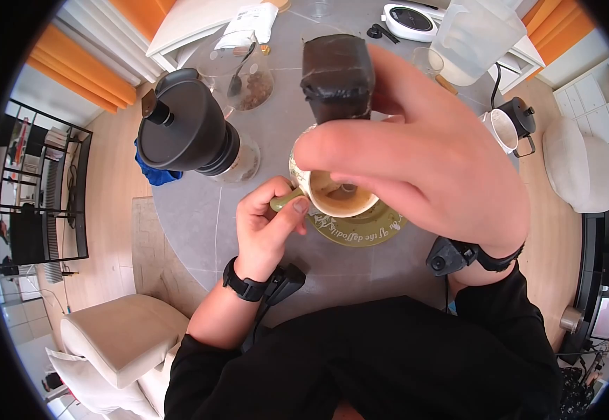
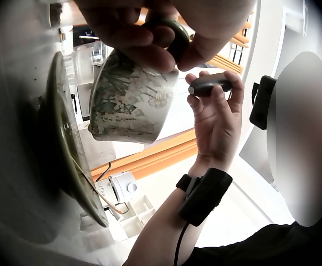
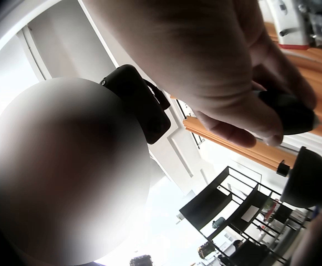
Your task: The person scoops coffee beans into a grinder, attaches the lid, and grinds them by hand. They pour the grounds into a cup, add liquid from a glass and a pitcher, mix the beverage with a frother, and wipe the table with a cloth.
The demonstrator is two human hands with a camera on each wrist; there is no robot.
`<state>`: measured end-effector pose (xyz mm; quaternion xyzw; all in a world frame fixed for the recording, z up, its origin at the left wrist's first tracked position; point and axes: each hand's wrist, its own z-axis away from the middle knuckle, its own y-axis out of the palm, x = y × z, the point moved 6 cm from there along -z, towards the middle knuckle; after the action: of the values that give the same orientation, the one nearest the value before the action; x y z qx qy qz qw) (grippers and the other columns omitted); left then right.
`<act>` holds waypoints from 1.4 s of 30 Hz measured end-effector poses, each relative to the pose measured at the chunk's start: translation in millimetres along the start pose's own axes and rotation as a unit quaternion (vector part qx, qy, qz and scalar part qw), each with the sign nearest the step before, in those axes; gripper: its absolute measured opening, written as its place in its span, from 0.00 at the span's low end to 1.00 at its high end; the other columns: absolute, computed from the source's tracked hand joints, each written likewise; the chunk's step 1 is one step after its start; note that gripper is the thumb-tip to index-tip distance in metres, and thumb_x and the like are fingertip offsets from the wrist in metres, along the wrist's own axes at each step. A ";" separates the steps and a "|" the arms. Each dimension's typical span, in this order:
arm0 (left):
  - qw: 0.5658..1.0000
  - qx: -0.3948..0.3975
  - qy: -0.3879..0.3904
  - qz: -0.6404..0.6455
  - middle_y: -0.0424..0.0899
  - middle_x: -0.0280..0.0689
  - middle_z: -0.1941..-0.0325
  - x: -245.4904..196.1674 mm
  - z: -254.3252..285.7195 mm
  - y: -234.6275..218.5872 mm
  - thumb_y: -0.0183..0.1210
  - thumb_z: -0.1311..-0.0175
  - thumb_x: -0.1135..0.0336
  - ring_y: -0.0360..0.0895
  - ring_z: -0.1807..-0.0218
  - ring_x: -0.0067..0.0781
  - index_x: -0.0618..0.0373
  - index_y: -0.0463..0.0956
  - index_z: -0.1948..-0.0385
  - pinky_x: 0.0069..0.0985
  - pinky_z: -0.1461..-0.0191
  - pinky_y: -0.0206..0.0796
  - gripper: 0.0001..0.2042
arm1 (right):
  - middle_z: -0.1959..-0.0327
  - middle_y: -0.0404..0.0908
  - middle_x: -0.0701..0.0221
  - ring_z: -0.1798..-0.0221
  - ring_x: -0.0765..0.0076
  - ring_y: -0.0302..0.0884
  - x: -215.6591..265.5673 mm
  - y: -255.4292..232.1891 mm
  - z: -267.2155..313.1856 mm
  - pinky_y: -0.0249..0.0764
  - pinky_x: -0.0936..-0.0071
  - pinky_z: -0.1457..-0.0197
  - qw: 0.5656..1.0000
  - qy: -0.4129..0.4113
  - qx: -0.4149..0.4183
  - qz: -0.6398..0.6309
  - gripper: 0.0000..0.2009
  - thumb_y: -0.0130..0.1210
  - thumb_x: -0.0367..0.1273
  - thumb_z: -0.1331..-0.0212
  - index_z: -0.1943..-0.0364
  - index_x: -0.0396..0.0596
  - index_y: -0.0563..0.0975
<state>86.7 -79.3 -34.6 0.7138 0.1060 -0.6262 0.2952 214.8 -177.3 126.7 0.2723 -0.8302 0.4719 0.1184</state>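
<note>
The left hand (image 1: 268,224) pinched the green handle of the floral cup (image 1: 332,189), thumb and fingers curled tight round it. The cup sat on a green saucer (image 1: 360,227) near the table's (image 1: 199,210) front edge. The right hand (image 1: 423,161) hovered directly above the cup, fingers wrapped round a black handheld frother (image 1: 337,77) whose tip dipped into the brown drink. At 10 o'clock from the cup stood 1 black grinder (image 1: 185,126); at 2 o'clock, 1 white mug (image 1: 504,129).
</note>
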 end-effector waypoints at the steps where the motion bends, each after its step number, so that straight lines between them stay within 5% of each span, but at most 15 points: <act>1: 1.000 -0.008 -0.008 0.000 0.77 0.32 0.70 0.6 0.2 -0.5 0.56 0.35 0.76 0.72 0.73 0.16 0.62 0.73 0.72 0.15 0.71 0.67 0.05 | 0.50 0.72 0.58 0.53 0.54 0.75 -1.0 1.0 -0.1 0.74 0.68 0.52 1.000 0.000 0.000 0.000 0.14 0.64 0.24 0.50 0.56 0.49 0.81; 7: 1.000 -0.011 -0.018 0.014 0.79 0.33 0.71 3.3 -0.2 -1.4 0.56 0.35 0.74 0.74 0.76 0.18 0.62 0.74 0.71 0.15 0.72 0.66 0.05 | 0.52 0.74 0.60 0.52 0.61 0.77 -10.3 4.5 -2.6 0.75 0.70 0.54 0.981 0.122 0.019 -0.153 0.12 0.62 0.23 0.49 0.59 0.44 0.80; 9: 1.000 -0.004 -0.016 0.022 0.79 0.33 0.71 5.5 -1.1 -2.9 0.56 0.34 0.73 0.74 0.77 0.18 0.62 0.74 0.71 0.16 0.73 0.66 0.05 | 0.53 0.75 0.62 0.55 0.64 0.78 5.7 -6.7 -0.4 0.75 0.69 0.56 0.998 -0.030 -0.040 0.034 0.11 0.61 0.22 0.48 0.59 0.41 0.79; 12: 0.999 0.006 -0.018 0.040 0.80 0.34 0.72 7.3 -1.8 -5.3 0.55 0.34 0.72 0.74 0.77 0.19 0.62 0.74 0.72 0.16 0.74 0.66 0.06 | 0.55 0.77 0.65 0.57 0.67 0.79 6.1 -20.2 -4.7 0.75 0.69 0.58 0.990 -0.111 -0.032 0.075 0.12 0.61 0.21 0.48 0.58 0.38 0.77; 16: 0.997 0.010 -0.018 0.072 0.80 0.36 0.72 9.1 -1.5 -5.2 0.54 0.35 0.69 0.73 0.78 0.20 0.62 0.74 0.72 0.17 0.75 0.66 0.07 | 0.56 0.78 0.66 0.57 0.68 0.79 -0.1 -18.4 -2.6 0.75 0.70 0.58 0.990 -0.033 -0.079 -0.114 0.14 0.62 0.21 0.50 0.57 0.39 0.77; 20: 0.994 -0.016 0.026 0.101 0.81 0.36 0.71 10.4 -0.1 -3.8 0.55 0.38 0.69 0.73 0.77 0.21 0.64 0.74 0.72 0.18 0.75 0.65 0.07 | 0.57 0.78 0.68 0.57 0.70 0.78 -7.3 -3.8 4.6 0.74 0.71 0.58 0.921 0.074 -0.137 -0.356 0.15 0.63 0.22 0.52 0.57 0.39 0.77; 24: 0.994 -0.006 -0.036 0.105 0.81 0.37 0.71 28.8 -3.0 -14.6 0.54 0.39 0.69 0.73 0.77 0.21 0.64 0.74 0.72 0.19 0.74 0.66 0.07 | 0.58 0.79 0.69 0.57 0.72 0.78 -14.4 10.9 14.5 0.74 0.72 0.59 0.781 0.173 -0.185 -0.572 0.17 0.65 0.22 0.53 0.56 0.40 0.77; 25: 0.996 0.003 -0.005 0.084 0.80 0.37 0.71 34.1 -4.8 -18.9 0.54 0.38 0.70 0.72 0.77 0.21 0.64 0.75 0.72 0.20 0.74 0.66 0.07 | 0.61 0.79 0.71 0.59 0.76 0.77 -7.9 7.7 9.6 0.72 0.76 0.60 0.868 0.168 -0.151 -0.441 0.21 0.67 0.24 0.57 0.55 0.40 0.77; 26: 0.998 0.013 0.026 0.062 0.80 0.37 0.71 35.9 -5.2 -21.1 0.54 0.38 0.70 0.72 0.77 0.22 0.64 0.75 0.72 0.20 0.75 0.66 0.07 | 0.63 0.79 0.74 0.62 0.79 0.77 4.5 5.3 4.9 0.70 0.79 0.61 0.881 0.164 -0.206 -0.392 0.23 0.69 0.26 0.59 0.55 0.42 0.77; 29: 0.996 -0.052 0.009 0.077 0.80 0.34 0.71 21.7 -3.8 -8.7 0.53 0.38 0.70 0.73 0.74 0.20 0.65 0.75 0.70 0.21 0.70 0.67 0.07 | 0.64 0.80 0.74 0.63 0.79 0.77 12.9 4.8 4.8 0.71 0.79 0.61 0.851 0.230 -0.241 -0.406 0.22 0.69 0.25 0.60 0.56 0.42 0.78; 34: 0.990 0.013 -0.042 0.135 0.83 0.37 0.64 35.9 -0.9 -22.7 0.56 0.37 0.68 0.79 0.67 0.21 0.65 0.78 0.65 0.21 0.63 0.71 0.08 | 0.67 0.82 0.75 0.65 0.79 0.79 9.2 8.2 18.7 0.73 0.80 0.62 0.754 0.387 -0.315 -0.428 0.19 0.69 0.23 0.62 0.60 0.43 0.79; 36: 0.990 0.038 -0.045 0.131 0.84 0.39 0.62 38.1 -1.1 -15.3 0.57 0.37 0.68 0.80 0.65 0.22 0.65 0.78 0.64 0.21 0.61 0.72 0.08 | 0.67 0.82 0.73 0.63 0.80 0.78 20.1 -0.5 16.4 0.74 0.78 0.60 0.902 0.235 -0.299 -0.202 0.20 0.70 0.23 0.62 0.60 0.45 0.79; 38: 0.985 -0.131 0.005 0.111 0.85 0.42 0.61 33.0 1.1 -16.7 0.58 0.37 0.68 0.81 0.68 0.24 0.65 0.78 0.64 0.21 0.62 0.73 0.08 | 0.67 0.81 0.73 0.64 0.80 0.77 1.1 14.2 10.6 0.73 0.79 0.61 0.900 0.243 -0.218 -0.290 0.20 0.70 0.24 0.61 0.59 0.43 0.79; 40: 0.996 0.004 0.019 0.086 0.85 0.39 0.63 34.2 -5.7 -17.9 0.57 0.37 0.68 0.80 0.69 0.22 0.65 0.78 0.64 0.21 0.63 0.72 0.08 | 0.66 0.81 0.72 0.66 0.81 0.76 -2.7 23.4 9.0 0.72 0.80 0.63 0.884 0.247 -0.135 -0.374 0.21 0.69 0.24 0.61 0.57 0.42 0.78; 42: 0.990 0.040 -0.029 0.130 0.84 0.37 0.66 34.9 -4.1 -18.8 0.57 0.37 0.69 0.78 0.71 0.22 0.65 0.78 0.64 0.21 0.66 0.71 0.07 | 0.65 0.80 0.72 0.66 0.81 0.76 -2.5 3.9 18.3 0.71 0.80 0.63 0.875 0.254 -0.224 -0.346 0.21 0.70 0.25 0.60 0.57 0.40 0.78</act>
<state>87.1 -69.5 -73.3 0.7141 -0.0214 -0.6071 0.3479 215.8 -190.4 113.2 0.3788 -0.7081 0.2550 0.5386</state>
